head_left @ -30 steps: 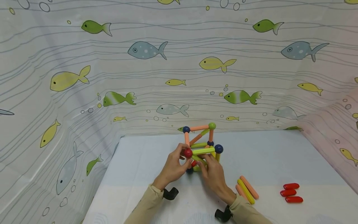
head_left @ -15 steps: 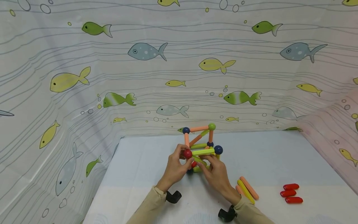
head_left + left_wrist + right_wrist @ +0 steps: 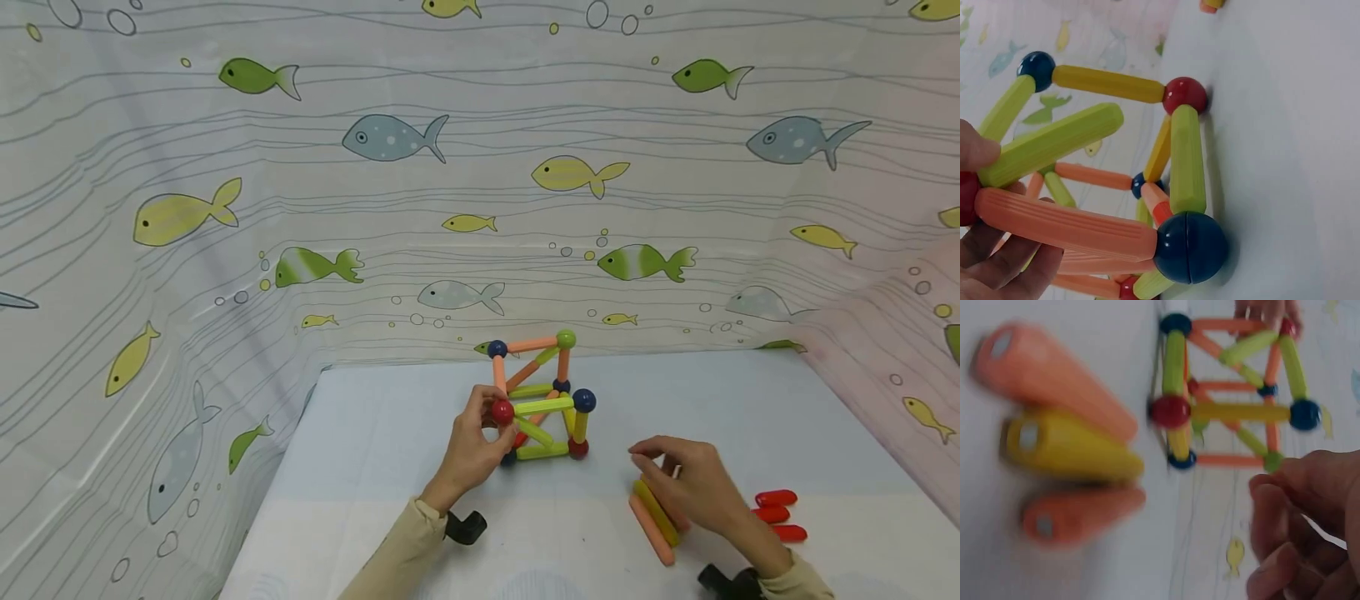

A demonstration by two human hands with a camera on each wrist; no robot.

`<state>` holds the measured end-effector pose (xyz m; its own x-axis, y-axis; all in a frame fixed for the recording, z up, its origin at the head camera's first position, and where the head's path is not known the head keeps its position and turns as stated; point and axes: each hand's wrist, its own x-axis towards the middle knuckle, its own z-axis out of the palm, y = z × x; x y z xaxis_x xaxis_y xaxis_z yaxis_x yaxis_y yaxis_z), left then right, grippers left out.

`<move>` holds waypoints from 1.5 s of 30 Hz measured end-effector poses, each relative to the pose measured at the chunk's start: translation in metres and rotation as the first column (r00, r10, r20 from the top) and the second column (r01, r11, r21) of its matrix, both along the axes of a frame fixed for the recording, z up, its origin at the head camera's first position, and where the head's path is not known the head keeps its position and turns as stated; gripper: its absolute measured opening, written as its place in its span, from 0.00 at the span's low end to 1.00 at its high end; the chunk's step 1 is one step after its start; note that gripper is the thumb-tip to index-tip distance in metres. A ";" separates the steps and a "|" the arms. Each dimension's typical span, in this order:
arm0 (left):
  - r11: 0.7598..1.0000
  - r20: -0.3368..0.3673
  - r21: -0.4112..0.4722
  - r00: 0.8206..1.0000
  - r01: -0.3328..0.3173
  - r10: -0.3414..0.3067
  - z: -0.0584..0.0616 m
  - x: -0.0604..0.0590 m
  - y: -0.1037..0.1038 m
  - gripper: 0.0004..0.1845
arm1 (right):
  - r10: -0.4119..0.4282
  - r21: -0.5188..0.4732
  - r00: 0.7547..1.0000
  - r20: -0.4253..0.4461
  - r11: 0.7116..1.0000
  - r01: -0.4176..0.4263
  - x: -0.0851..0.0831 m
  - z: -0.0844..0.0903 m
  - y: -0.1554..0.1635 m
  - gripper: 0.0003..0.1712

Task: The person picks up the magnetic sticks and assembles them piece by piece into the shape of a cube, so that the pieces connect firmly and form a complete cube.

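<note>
On the pale desk (image 3: 750,400), seen from the head, a cube-shaped frame of plastic rods and balls (image 3: 538,398) stands mid-desk. At its 9 o'clock the left hand (image 3: 471,446) pinches the frame's red corner ball (image 3: 502,410). At 4 o'clock the right hand (image 3: 693,483) hovers, fingers loosely curled and holding nothing, over three loose orange and yellow rods (image 3: 654,517); three red rods (image 3: 780,515) lie further right.

Left wrist: fingers (image 3: 1004,262) curl under an orange ribbed rod (image 3: 1063,225).

Right wrist: blurred; the hand (image 3: 1310,531) grips nothing.
</note>
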<state>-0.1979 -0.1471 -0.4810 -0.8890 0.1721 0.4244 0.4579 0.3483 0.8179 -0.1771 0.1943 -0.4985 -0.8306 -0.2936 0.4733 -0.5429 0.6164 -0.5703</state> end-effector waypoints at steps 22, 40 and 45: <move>0.999 0.007 0.044 1.000 -0.026 0.026 -0.009 0.002 -0.001 0.25 | -0.261 0.391 0.826 0.500 0.919 0.053 -0.003 -0.027 0.166 0.18; 0.999 -0.021 0.041 1.000 -0.006 0.007 -0.006 -0.002 0.002 0.24 | -0.050 0.106 0.936 0.348 0.994 0.014 0.004 -0.006 -0.007 0.18; 0.999 -0.010 0.032 1.000 -0.010 0.010 -0.006 -0.001 0.004 0.25 | -0.057 0.146 0.978 0.201 0.989 0.028 -0.003 -0.012 -0.056 0.17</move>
